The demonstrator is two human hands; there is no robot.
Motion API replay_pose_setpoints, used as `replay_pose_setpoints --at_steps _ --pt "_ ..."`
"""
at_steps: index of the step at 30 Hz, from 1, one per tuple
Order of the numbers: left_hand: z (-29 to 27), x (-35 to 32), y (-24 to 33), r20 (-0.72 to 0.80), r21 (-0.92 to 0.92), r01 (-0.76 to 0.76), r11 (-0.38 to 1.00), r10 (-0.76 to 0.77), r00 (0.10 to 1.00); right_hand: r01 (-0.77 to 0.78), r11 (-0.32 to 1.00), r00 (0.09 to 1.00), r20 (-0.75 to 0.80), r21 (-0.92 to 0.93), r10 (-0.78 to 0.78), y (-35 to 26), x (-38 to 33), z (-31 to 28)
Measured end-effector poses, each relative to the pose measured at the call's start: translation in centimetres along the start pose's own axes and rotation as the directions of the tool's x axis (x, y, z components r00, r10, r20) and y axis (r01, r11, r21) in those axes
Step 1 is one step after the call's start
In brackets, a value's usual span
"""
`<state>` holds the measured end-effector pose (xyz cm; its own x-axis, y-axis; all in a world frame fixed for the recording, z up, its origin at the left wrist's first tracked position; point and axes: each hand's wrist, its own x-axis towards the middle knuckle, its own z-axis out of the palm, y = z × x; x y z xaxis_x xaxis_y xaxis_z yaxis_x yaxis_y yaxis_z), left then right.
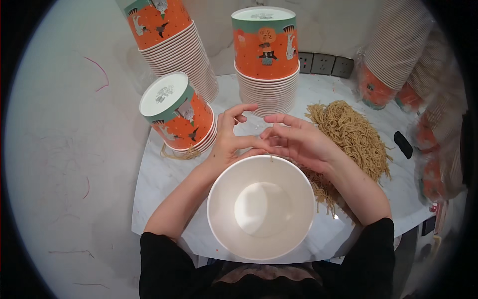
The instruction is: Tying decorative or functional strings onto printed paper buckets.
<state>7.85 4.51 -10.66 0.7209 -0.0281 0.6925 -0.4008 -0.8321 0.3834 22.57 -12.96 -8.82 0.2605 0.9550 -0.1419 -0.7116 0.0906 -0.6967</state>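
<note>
Marbled tabletop (158,185) | left hand (234,140), right hand (301,143): grip half-curled near tub (261,208) | hold unclear

Lighting: bright, whitish, fairly even, apparently from above. Highlights: pale patch inside the white tub (261,208); small glint on the bench (158,185); sheen on the plastic-wrapped stacks (397,42). Shadows: soft grey, low on the wall (59,124). Focus: left hand (230,143) and right hand (304,143) reasonably crisp; far-right edge hazy. Distortion: fisheye, bench edge bowed, corners black.
</note>
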Motion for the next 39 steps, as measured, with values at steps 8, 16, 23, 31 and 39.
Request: replay_pose_setpoints --at_steps 8,16,23,31,39 --pt "-2.7 1.0 1.7 0.146 -0.089 0.049 0.995 -0.036 0.989 0.140 0.952 0.988 -0.026 -0.273 -0.153 -2.6 -1.9 0.1" --pt "-4.2 1.6 3.1 0.154 -0.094 0.087 0.992 -0.072 0.985 0.604 0.511 0.661 0.025 -0.612 -0.750 -5.9 -2.6 -0.9" --pt "-5.0 1.4 3.3 0.163 0.139 0.040 0.990 -0.063 0.985 0.793 0.580 0.514 -0.305 -0.187 -0.802 -10.2 -5.8 -2.1" --pt "-6.7 1.7 4.2 0.113 0.292 0.043 0.955 -0.079 0.990 0.839 0.516 0.484 -0.197 -0.172 -0.853 -11.5 -10.4 0.5" --pt "-8.4 1.4 6.8 0.100 0.322 0.185 0.928 -0.228 0.969 0.619 0.665 0.781 0.239 -0.418 -0.577 -8.8 -13.0 5.4"
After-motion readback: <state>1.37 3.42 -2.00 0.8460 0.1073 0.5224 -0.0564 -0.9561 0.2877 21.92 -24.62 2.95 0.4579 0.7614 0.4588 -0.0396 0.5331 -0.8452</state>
